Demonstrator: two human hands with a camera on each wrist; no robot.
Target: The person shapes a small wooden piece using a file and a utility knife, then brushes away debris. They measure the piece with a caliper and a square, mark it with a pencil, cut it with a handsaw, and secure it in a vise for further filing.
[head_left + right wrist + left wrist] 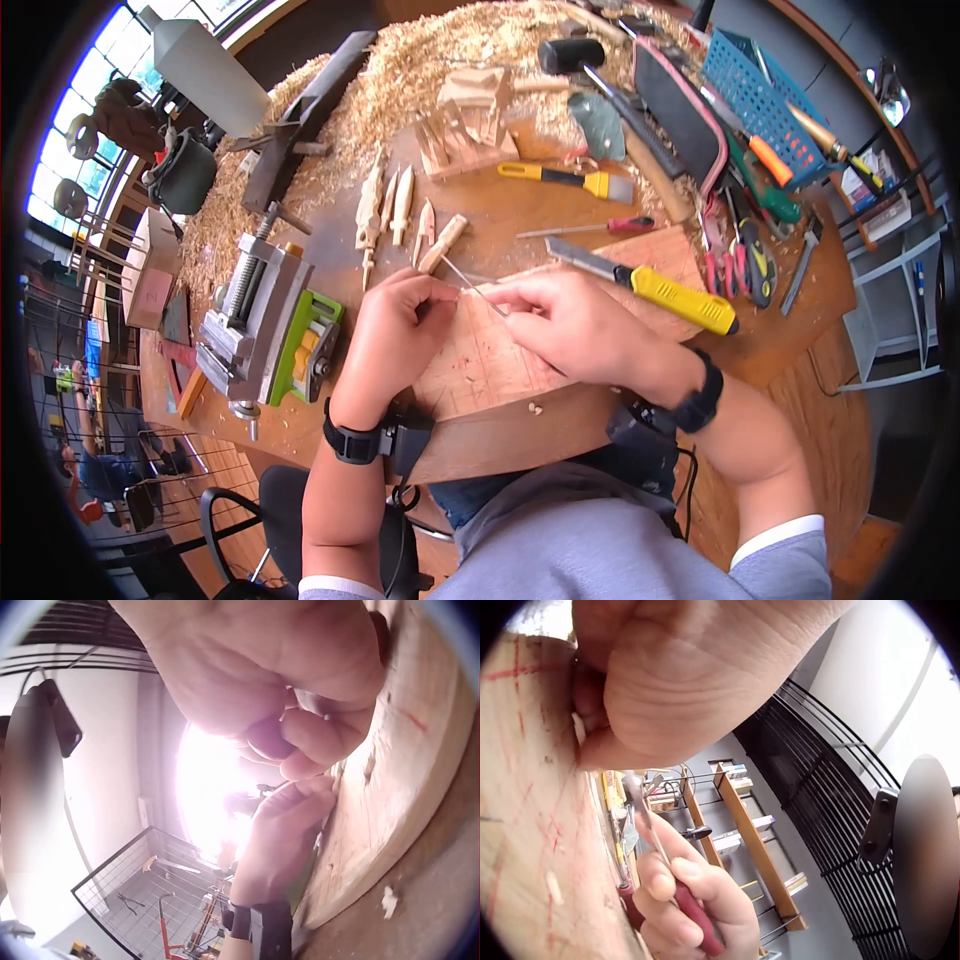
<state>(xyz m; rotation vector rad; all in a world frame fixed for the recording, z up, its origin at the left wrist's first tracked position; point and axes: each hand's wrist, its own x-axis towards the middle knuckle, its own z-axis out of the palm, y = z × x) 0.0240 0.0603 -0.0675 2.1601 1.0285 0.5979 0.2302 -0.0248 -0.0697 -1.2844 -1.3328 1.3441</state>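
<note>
While the right grip point(575, 325) pinches a slim red-handled carving tool point(694, 915), the left grip point(405, 320) meets it over a red-lined wooden board point(460, 380).

The tool slants between the two, its metal end toward the left fingertips, probably for short, guided strokes. The left grip is curled with its tips pressed together, seemingly pinching a small pale wood piece point(578, 727), mostly hidden, perhaps to steady it close to the blade. The board lies by the near edge of the desk point(510, 438), likely as a rest for both wrists. A yellow utility knife point(685, 300) lies on its far right part, presumably for easy reach; carved wooden pieces point(402, 205) lie beyond.
</note>
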